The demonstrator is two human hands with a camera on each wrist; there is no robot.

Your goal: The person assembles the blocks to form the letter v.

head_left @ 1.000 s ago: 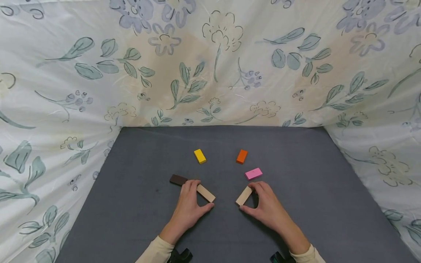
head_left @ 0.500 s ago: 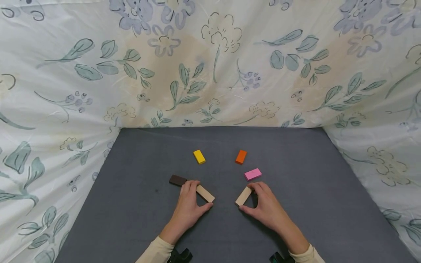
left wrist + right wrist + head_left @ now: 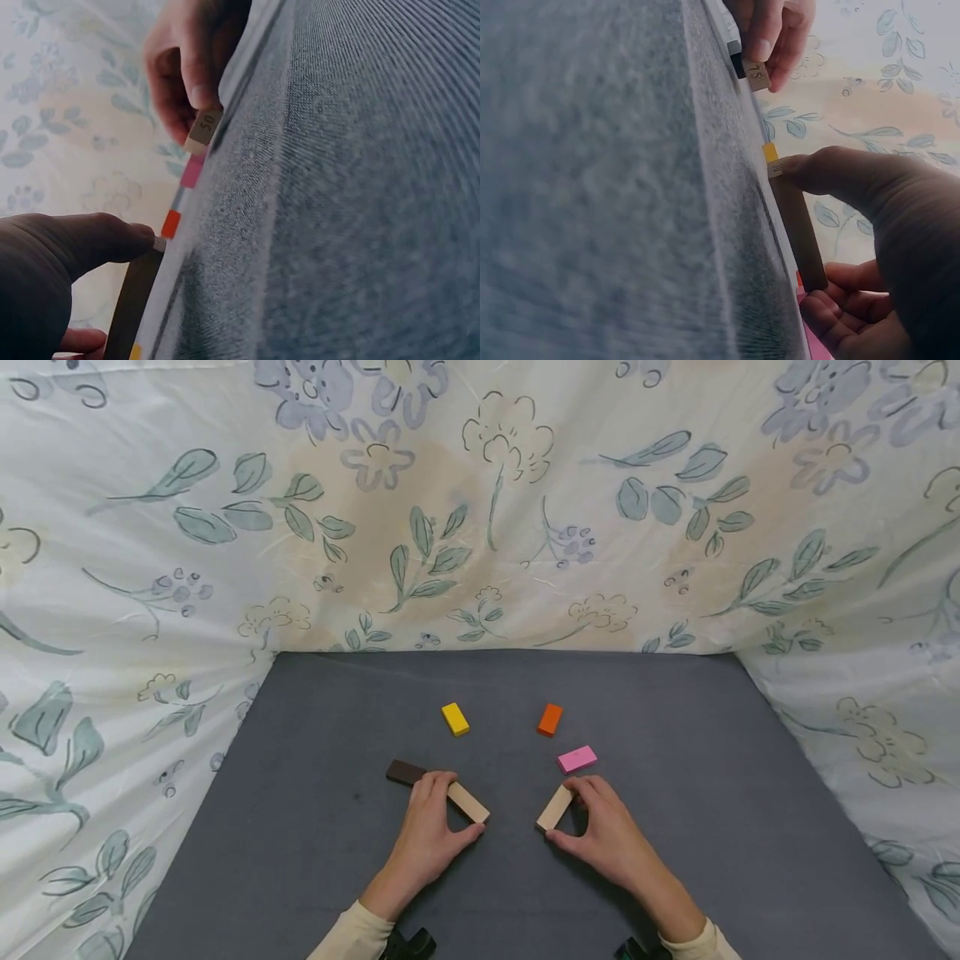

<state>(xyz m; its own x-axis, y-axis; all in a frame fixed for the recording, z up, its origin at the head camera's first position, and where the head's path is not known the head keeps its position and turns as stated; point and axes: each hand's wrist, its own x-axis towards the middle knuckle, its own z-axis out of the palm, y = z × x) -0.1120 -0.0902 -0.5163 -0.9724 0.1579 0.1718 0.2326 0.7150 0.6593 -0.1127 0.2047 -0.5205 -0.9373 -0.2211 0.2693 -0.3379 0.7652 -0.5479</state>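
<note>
In the head view the left hand (image 3: pixel 429 831) grips a plain wooden block (image 3: pixel 468 802) lengthwise, thumb at its near end and fingers at its far end. The right hand (image 3: pixel 611 831) holds another plain wooden block (image 3: pixel 555 807) the same way. The two blocks slant, their near ends closer together, with a gap between. A dark brown block (image 3: pixel 406 772) lies by the left fingertips. In the left wrist view the end of the right hand's block (image 3: pixel 203 130) shows "50"; in the right wrist view the left hand's block (image 3: pixel 755 74) appears to show "75".
Beyond the hands, a yellow block (image 3: pixel 455 719) lies at left, an orange block (image 3: pixel 550 719) at right, and a pink block (image 3: pixel 577 759) just past the right fingertips. Floral fabric (image 3: pixel 510 527) stands behind and beside the grey table surface (image 3: pixel 315 710).
</note>
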